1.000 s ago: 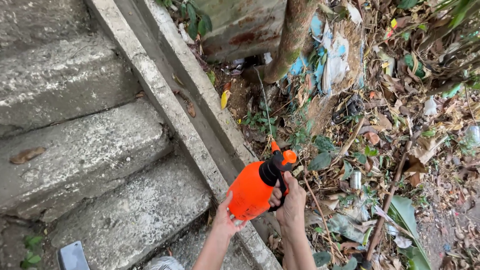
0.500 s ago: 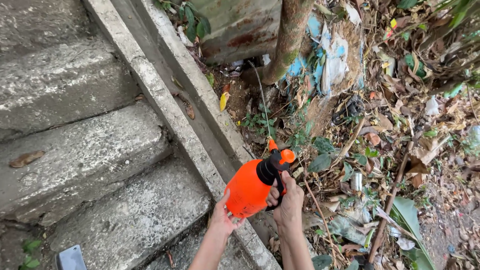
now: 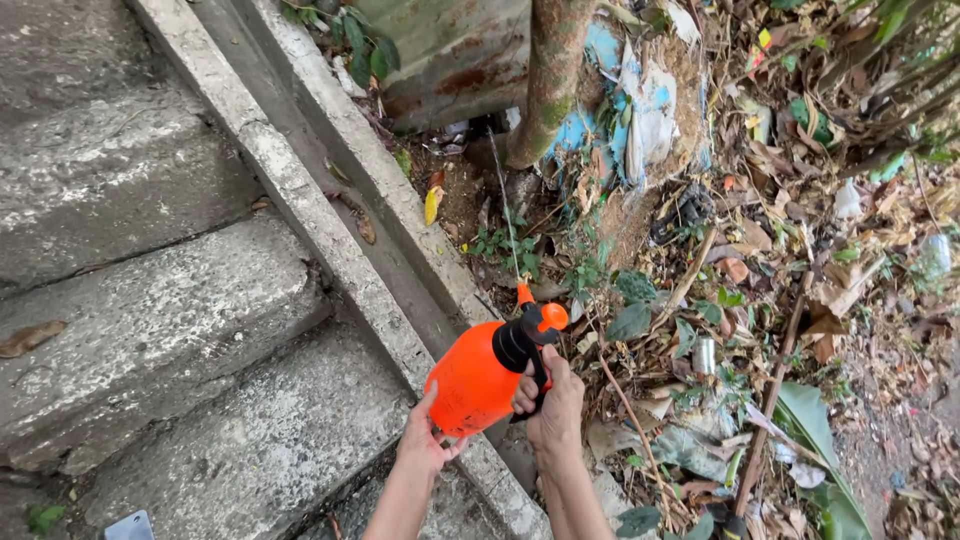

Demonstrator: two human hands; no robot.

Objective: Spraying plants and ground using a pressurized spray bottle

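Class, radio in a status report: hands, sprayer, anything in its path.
Left hand cups the orange sprayer from below. Right hand grips its black handle. Nozzle aimed at weeds past the concrete curb; nothing between.

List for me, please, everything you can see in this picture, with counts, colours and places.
pressure sprayer: one, orange tank with black head and orange nozzle, low centre, tilted toward the plants.
spray stream: one, thin and pale, running from the nozzle up toward the trunk.
concrete steps: several, grey and weathered, left half.
concrete curb: one, grey, running diagonally beside the steps.
tree trunk: one, brown with green moss, top centre.
metal sheet: one, rusty grey-green, top centre behind the trunk.
leaf litter: many dry brown leaves with scraps of rubbish, right half.
small plants: a few, green, below the trunk.
left hand: one, supporting the tank's base.
right hand: one, fingers round the black handle.
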